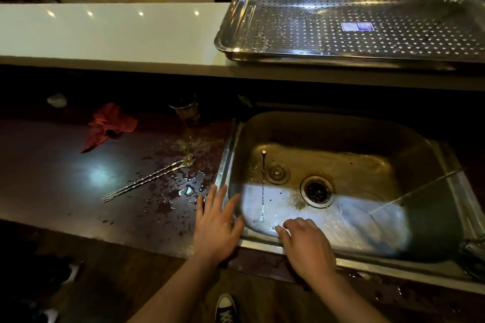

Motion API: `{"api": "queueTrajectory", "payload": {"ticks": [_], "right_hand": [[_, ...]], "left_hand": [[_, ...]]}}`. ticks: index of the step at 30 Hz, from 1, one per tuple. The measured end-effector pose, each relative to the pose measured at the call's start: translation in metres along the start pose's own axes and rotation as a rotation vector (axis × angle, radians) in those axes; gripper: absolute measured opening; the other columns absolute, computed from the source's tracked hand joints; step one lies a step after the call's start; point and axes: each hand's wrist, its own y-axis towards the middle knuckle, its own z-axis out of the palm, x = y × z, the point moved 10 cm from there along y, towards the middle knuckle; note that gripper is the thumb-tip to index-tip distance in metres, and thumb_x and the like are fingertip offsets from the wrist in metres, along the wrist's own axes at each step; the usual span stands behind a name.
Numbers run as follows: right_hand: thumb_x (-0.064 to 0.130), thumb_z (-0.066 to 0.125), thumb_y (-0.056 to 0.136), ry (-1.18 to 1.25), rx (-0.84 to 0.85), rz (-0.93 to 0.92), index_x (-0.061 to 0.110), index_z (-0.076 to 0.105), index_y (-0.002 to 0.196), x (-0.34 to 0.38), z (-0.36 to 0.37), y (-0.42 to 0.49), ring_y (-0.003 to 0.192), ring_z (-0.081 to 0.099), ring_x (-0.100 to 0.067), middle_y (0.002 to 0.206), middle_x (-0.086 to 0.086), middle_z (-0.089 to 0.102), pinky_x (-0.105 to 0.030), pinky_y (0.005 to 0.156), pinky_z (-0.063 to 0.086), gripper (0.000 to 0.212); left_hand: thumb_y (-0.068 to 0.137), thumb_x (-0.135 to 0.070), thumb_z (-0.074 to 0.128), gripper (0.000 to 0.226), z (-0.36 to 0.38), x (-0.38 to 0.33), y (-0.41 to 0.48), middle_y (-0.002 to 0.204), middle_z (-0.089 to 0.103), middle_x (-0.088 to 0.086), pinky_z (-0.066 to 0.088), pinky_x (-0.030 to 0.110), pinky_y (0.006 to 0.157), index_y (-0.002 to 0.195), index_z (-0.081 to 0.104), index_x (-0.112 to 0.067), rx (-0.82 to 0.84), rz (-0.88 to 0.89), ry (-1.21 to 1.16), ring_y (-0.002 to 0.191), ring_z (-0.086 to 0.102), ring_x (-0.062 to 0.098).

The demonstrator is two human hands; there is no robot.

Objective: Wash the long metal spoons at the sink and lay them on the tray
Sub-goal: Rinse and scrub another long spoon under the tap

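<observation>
The left hand [216, 225] is spread flat, fingers apart and holding nothing, over the near left corner of the steel sink [433, 233], its palm above the wet dark counter [52, 165] just outside the rim. The right hand [305, 246] lies beside it over the near edge of the basin, fingers loosely curled downward and empty. Just ahead of the right hand's fingertips, one long twisted metal spoon [263, 186] lies on the sink floor, its forked end nearest the hand and the stem running away past a loose strainer plug [277, 172] and the drain [317, 191]. Ahead and to the left of the left hand, two more long spoons [149, 178] rest side by side on the counter among water drops, a red cloth [107, 126] farther off beyond them. Well beyond both hands, on the raised white ledge [105, 31], sits the perforated steel tray [354, 31], with no spoon on it.
</observation>
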Motion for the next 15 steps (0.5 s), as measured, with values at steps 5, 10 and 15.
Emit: {"api": "queueTrajectory", "payload": {"ticks": [5, 10, 15], "right_hand": [[0.05, 0.035, 0.1, -0.022, -0.01, 0.004, 0.026, 0.064, 0.11, 0.003, 0.001, 0.006, 0.104, 0.054, -0.021, 0.105, 0.003, 0.066, -0.036, 0.083, 0.045, 0.04], [0.052, 0.037, 0.099, -0.002, -0.028, 0.008, 0.026, 0.065, 0.106, 0.003, 0.002, 0.006, 0.101, 0.054, -0.019, 0.101, 0.005, 0.065, -0.034, 0.079, 0.043, 0.038], [0.053, 0.039, 0.098, 0.003, -0.055, 0.025, 0.028, 0.064, 0.102, 0.0, 0.003, 0.006, 0.099, 0.054, -0.017, 0.097, 0.006, 0.065, -0.033, 0.077, 0.044, 0.036]], "left_hand": [[0.092, -0.03, 0.055, 0.033, -0.064, 0.071, 0.014, 0.116, 0.055, 0.002, 0.048, 0.036, 0.085, 0.123, 0.057, -0.02, -0.235, -0.173, -0.179, 0.107, 0.052, 0.02], [0.089, -0.006, 0.054, 0.019, -0.104, 0.146, 0.041, 0.096, 0.059, 0.019, 0.049, 0.048, 0.072, 0.104, 0.063, 0.0, -0.199, -0.294, 0.146, 0.09, 0.053, 0.037], [0.085, -0.004, 0.056, 0.007, -0.091, 0.15, 0.059, 0.089, 0.057, 0.018, 0.046, 0.045, 0.063, 0.088, 0.061, 0.0, -0.034, -0.161, 0.321, 0.085, 0.055, 0.038]]}}
